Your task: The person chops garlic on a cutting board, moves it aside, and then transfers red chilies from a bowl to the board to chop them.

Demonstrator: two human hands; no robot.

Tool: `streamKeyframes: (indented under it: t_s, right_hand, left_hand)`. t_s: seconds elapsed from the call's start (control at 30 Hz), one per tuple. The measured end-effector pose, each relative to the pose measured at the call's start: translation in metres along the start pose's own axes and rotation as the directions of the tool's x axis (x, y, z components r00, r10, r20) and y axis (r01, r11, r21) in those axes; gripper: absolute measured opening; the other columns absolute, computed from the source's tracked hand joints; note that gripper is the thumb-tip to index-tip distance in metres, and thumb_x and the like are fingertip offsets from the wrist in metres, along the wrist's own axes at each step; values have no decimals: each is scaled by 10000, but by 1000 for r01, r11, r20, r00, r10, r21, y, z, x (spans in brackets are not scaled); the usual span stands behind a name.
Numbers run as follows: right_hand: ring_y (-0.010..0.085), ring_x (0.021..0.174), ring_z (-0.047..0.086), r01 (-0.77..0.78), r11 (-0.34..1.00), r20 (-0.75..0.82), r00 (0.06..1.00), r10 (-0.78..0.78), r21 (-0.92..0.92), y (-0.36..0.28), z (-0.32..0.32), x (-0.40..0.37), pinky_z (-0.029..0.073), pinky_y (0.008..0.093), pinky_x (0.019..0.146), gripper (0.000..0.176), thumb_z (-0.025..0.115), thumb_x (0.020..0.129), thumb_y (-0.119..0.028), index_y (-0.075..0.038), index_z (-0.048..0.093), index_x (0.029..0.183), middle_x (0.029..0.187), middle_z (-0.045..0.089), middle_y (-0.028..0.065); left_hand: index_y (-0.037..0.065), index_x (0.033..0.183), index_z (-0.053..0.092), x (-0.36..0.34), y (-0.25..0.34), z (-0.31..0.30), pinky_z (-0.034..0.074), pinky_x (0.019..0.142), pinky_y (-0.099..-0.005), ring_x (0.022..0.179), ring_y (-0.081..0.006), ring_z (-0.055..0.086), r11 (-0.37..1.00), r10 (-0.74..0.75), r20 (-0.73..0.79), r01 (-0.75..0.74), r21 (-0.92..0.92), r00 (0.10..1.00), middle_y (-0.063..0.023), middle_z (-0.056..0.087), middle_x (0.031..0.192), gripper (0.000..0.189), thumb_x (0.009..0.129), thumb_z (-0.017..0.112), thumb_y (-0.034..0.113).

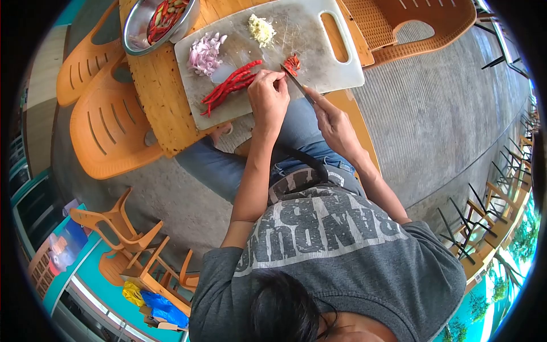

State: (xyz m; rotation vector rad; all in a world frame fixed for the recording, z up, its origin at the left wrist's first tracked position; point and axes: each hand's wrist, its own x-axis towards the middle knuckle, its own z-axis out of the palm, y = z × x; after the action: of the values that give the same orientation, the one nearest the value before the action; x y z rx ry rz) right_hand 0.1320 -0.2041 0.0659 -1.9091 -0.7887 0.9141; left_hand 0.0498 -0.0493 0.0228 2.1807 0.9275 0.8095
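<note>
My left hand (270,94) is closed around the ends of several long red chilies (231,85) lying on a white cutting board (310,28). In my right hand (336,121) is a knife (298,85), its blade angled across the board's near edge, close to the left fingertips. Beside the blade tip sits a small heap of sliced red chili (292,64). Sliced shallots (205,54) are piled at the board's left, and chopped garlic (261,31) lies near its far edge.
A metal bowl (131,40) with red chilies stands at the far left of the wooden table (154,102). Orange chairs (108,125) flank the table, and another chair (393,28) is at the right. My legs are under the board's near edge.
</note>
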Motion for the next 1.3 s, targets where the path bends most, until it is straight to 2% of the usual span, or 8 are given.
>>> streamKeyframes:
  t_s: [0.1, 0.4, 0.6, 0.7, 0.8, 0.83, 1.13, 1.3]
  right_hand:
    - [245, 655, 612, 36, 999, -9, 999, -36, -9, 1, 2, 1, 498, 374, 683, 413, 485, 1004, -75, -140, 557, 1406, 730, 584, 191]
    - [445, 784, 653, 57, 996, -24, 998, -59, -73, -2, 19, 25, 496, 486, 699, 421, 479, 1002, -139, -178, 539, 1417, 822, 642, 278]
    - [400, 747, 662, 48, 994, -18, 999, -50, -96, 3, 12, -5, 511, 441, 709, 423, 489, 997, -98, -139, 542, 1415, 805, 647, 259]
    - [339, 754, 670, 93, 993, -54, 994, -97, -77, 7, 7, -10, 512, 407, 729, 410, 490, 1000, -83, -112, 553, 1404, 806, 646, 243]
    - [289, 770, 667, 13, 999, 11, 1000, -14, 50, 13, -3, -5, 510, 389, 746, 392, 488, 1009, -91, -105, 564, 1394, 813, 644, 231]
    - [244, 735, 652, 51, 997, -3, 999, -51, 57, 13, -1, -4, 510, 380, 729, 382, 491, 1015, -101, -106, 569, 1389, 787, 635, 206]
    - [275, 621, 611, 129, 991, -54, 990, -130, -35, 8, 6, 1, 494, 392, 652, 381, 493, 1011, -95, -113, 574, 1383, 699, 568, 204]
    - [365, 662, 643, 119, 990, -40, 992, -122, -81, 4, 11, 9, 498, 428, 662, 408, 494, 1000, -109, -143, 557, 1401, 733, 601, 252]
  left_hand:
    - [-44, 851, 711, 0, 4, -2, 532, 653, -391, 716, -321, 676, 1000, -18, 7, 18, -4, 1000, -166, 670, 817, 55, 798, 700, -33]
    - [-41, 859, 708, 0, 0, 1, 528, 663, -418, 735, -356, 666, 1000, -23, 19, 23, 0, 1000, -181, 669, 835, 75, 789, 681, -38]
    - [-28, 826, 704, -1, -1, 4, 517, 645, -414, 699, -347, 657, 1000, -2, -64, 2, 0, 998, -173, 658, 776, 37, 791, 699, -16]
    - [-19, 803, 699, 2, -2, 3, 512, 632, -408, 676, -338, 650, 1000, -23, -62, 22, -19, 998, -166, 650, 747, 27, 788, 715, -4]
    - [-12, 796, 697, 2, 2, -3, 508, 624, -404, 667, -327, 646, 1000, 0, -31, 0, -2, 1000, -161, 648, 745, 34, 784, 726, 1]
    - [-19, 805, 697, 1, 1, -2, 512, 631, -401, 672, -321, 651, 1000, -25, -21, 25, -6, 999, -158, 648, 748, 40, 782, 726, -4]
    - [-36, 824, 693, 2, 0, -1, 524, 651, -394, 704, -325, 663, 999, -25, -11, 25, -29, 1000, -169, 657, 776, 51, 776, 702, -47]
    - [-36, 835, 687, 4, 1, -2, 524, 655, -399, 715, -330, 663, 1000, -25, 22, 25, 4, 999, -170, 658, 780, 57, 781, 690, -52]
